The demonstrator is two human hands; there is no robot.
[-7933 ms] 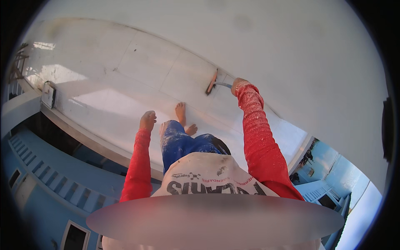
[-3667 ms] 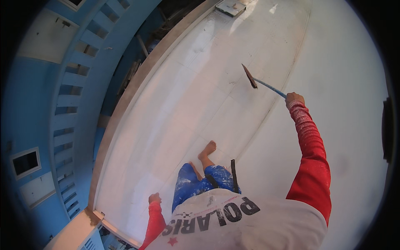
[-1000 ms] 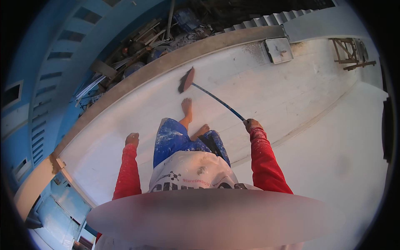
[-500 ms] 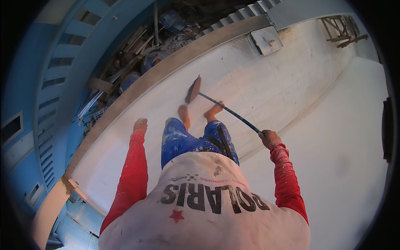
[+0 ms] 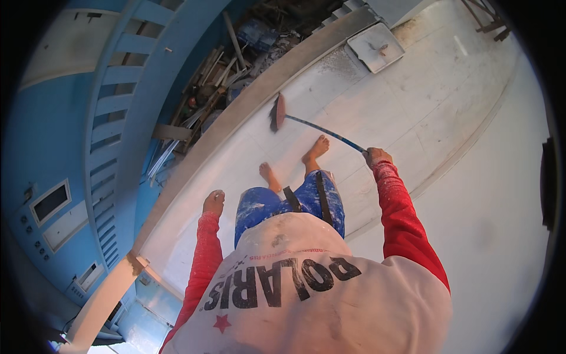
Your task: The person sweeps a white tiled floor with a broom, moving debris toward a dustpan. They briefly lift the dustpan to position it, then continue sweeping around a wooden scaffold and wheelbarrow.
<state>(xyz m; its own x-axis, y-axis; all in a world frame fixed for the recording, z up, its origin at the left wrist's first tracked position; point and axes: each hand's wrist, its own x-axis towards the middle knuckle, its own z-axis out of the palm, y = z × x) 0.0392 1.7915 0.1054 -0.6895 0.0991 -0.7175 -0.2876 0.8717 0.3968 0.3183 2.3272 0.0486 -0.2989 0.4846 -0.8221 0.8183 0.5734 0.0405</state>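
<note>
My right hand (image 5: 377,157) is wrapped round the upper end of a broom's thin dark-blue handle (image 5: 325,131). The reddish broom head (image 5: 280,112), with dark bristles on its left side, rests on the pale floor beyond my feet, close to a low ledge. My left hand (image 5: 214,202) hangs at my left side with its fingers curled in, and nothing shows in it. Both red sleeves are dusted with white powder.
A low brown-topped ledge (image 5: 194,160) runs diagonally along the left, with a heap of scrap and planks (image 5: 206,88) beyond it. Ahead, a white square tray (image 5: 361,49) sits against the ledge. A white wall (image 5: 477,224) rises at right; a wooden frame (image 5: 492,25) stands far right.
The broom head has moved farther ahead, nearer the ledge, and my right hand has gone forward with the handle. My right foot has stepped forward. The view has swung somewhat.
</note>
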